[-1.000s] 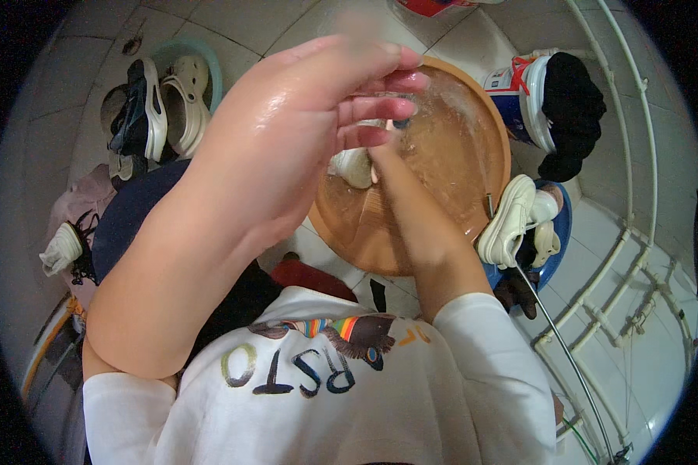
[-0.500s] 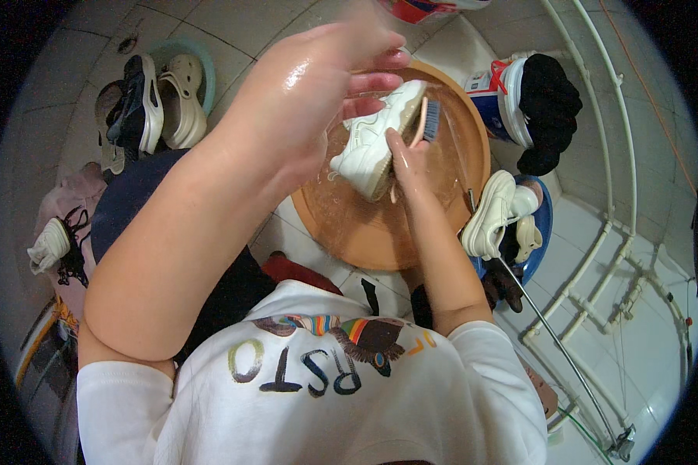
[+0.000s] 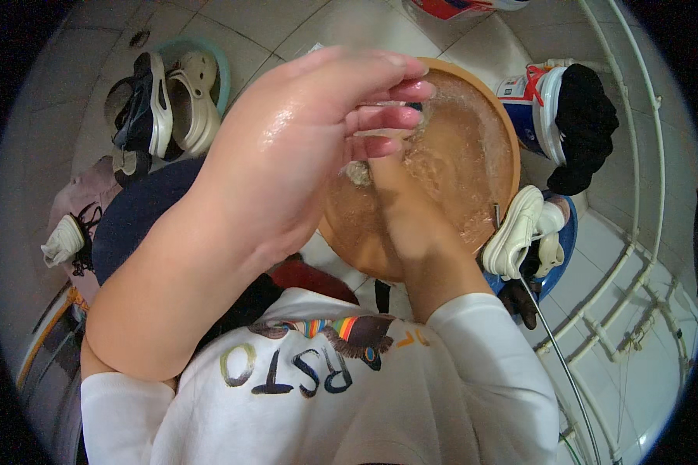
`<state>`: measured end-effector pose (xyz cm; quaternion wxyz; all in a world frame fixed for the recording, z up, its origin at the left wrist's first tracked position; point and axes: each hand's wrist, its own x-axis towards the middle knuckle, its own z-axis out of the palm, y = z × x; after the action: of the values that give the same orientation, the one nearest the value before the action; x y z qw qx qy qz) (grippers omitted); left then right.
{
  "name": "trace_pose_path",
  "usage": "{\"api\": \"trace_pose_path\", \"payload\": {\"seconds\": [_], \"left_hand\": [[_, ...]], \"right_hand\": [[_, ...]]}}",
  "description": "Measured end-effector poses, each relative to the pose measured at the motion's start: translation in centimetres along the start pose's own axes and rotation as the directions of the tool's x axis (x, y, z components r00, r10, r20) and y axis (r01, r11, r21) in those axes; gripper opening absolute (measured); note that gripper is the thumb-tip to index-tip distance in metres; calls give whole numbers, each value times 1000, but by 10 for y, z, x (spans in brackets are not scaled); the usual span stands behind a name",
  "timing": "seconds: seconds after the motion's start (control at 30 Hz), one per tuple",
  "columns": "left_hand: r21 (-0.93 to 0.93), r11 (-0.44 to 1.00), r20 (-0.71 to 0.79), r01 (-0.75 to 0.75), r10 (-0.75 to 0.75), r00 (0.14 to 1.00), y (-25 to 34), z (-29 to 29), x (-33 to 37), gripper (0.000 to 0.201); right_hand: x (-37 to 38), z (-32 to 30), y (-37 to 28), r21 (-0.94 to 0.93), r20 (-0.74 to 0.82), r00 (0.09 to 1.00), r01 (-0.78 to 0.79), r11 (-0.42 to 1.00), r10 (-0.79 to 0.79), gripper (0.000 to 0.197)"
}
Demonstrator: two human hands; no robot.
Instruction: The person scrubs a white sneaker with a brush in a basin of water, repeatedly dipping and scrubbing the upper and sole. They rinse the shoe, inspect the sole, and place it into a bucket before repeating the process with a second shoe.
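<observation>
My left hand, wet and close to the camera, is raised over the left side of a round orange-brown basin with water in it. Its fingers are stretched out and slightly apart, with nothing in them. Behind it my right hand reaches into the basin; its fingers are hidden, so its hold cannot be seen. A small pale, rough piece of the shoe shows beside the right wrist, the rest being covered. A dark bit, possibly the brush bristles, peeks out past my left fingertips.
At right, a white sneaker lies by a blue basin, with a metal rod beside it. Black cloth hangs from a bucket. White pipes line the wall. Clogs and a dark sneaker stand at left.
The right hand has moved left and is now covered by my left hand. The white shoe and the brush, in plain sight before, are mostly hidden. The view has shifted slightly.
</observation>
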<state>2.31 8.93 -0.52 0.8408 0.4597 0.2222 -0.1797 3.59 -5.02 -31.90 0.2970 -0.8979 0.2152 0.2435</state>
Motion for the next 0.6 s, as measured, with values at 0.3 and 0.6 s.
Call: {"api": "trace_pose_path", "payload": {"seconds": [0.3, 0.6], "left_hand": [[72, 997, -12, -31, 32, 999, -9, -6, 10, 29], [429, 902, -32, 35, -24, 999, -47, 8, 16, 30]], "right_hand": [[26, -39, 69, 570, 391, 920, -251, 782, 10, 71], [-91, -145, 81, 940, 282, 849, -152, 305, -446, 69]]}}
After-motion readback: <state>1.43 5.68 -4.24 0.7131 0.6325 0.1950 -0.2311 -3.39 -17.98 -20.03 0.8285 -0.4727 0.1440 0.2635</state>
